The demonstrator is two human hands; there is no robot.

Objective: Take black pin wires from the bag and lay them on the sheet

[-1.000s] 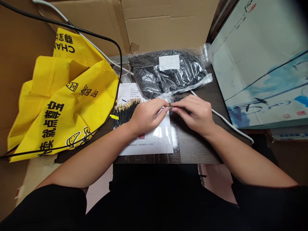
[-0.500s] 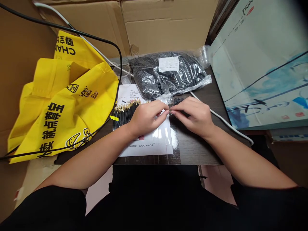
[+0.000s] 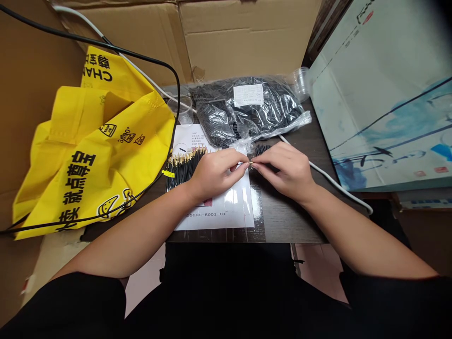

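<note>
My left hand (image 3: 219,173) pinches a thin black wire with a gold-coloured metal end (image 3: 250,163) between thumb and forefinger. Facing it, my right hand (image 3: 287,170) has its thumb and forefinger pressed together at the metal end; whatever lies between those fingertips is too small to make out. Beside my left hand lies a bundle of black wires (image 3: 183,168) with gold-coloured ends, a yellow tag (image 3: 168,173) at its edge. Short black ribbed pieces (image 3: 262,149) sit behind my right hand, partly hidden by it. Under my left hand is a printed sheet (image 3: 233,214).
A clear plastic bag (image 3: 215,117) full of black parts lies at the back of the dark table (image 3: 289,221). Clear plastic cups (image 3: 301,84) stand nearby. A yellow bag (image 3: 141,113) and black cable (image 3: 178,94) are left; a white cable (image 3: 335,186) and painted box (image 3: 374,108) right.
The gold-coloured end now shows more plainly between my fingertips, which have parted very slightly. Both hands stay in nearly the same place; the whole view has shifted a little.
</note>
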